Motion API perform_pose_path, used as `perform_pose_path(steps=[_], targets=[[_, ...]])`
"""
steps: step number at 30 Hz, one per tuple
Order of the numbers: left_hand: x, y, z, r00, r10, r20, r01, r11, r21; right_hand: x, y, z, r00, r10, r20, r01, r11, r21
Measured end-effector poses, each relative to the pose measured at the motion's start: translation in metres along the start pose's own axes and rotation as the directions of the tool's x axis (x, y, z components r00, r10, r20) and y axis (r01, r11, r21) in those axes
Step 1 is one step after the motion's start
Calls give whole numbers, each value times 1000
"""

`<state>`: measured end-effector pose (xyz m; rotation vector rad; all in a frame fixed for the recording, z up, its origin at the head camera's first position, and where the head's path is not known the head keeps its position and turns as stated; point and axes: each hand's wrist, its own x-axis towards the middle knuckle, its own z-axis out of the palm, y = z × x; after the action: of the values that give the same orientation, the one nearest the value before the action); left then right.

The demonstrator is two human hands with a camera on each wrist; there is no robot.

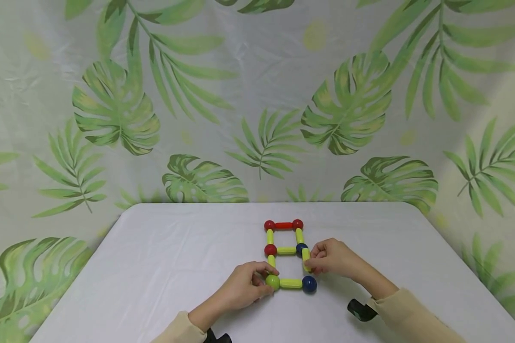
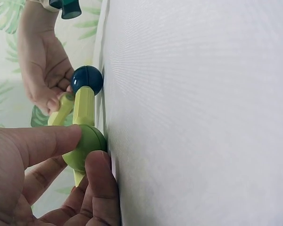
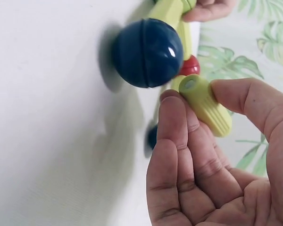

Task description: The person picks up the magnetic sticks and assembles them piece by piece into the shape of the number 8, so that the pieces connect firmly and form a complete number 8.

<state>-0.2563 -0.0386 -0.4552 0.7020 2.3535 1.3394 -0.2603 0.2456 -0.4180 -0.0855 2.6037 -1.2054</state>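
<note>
A ladder-like frame of magnetic rods and balls lies on the table. My left hand grips the light green ball at its near left corner between thumb and fingers. Between the thumb and fingers of my right hand is a yellow-green rod, tilted, one metal-tipped end showing in the right wrist view. The rod is beside the open right side of the near square, between the near dark blue ball and the farther dark blue ball. Another yellow-green rod joins the green ball and the near blue ball.
Farther off, a red ball and two more red balls joined by a red rod form the far square. The white table extends around the frame, with a leaf-print cloth behind. Black wrist cameras sit at both sleeves.
</note>
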Motion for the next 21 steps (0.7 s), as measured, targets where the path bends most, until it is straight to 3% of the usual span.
perform_pose_path(steps=[6, 21], targets=[[0, 0, 1, 1000, -2, -2, 2, 1000, -3, -1, 5, 7, 998, 50, -35, -51, 999, -14], [0, 1, 1, 1000, -15, -2, 15, 1000, -5, -2, 13, 13, 998, 34, -52, -35, 999, -25]])
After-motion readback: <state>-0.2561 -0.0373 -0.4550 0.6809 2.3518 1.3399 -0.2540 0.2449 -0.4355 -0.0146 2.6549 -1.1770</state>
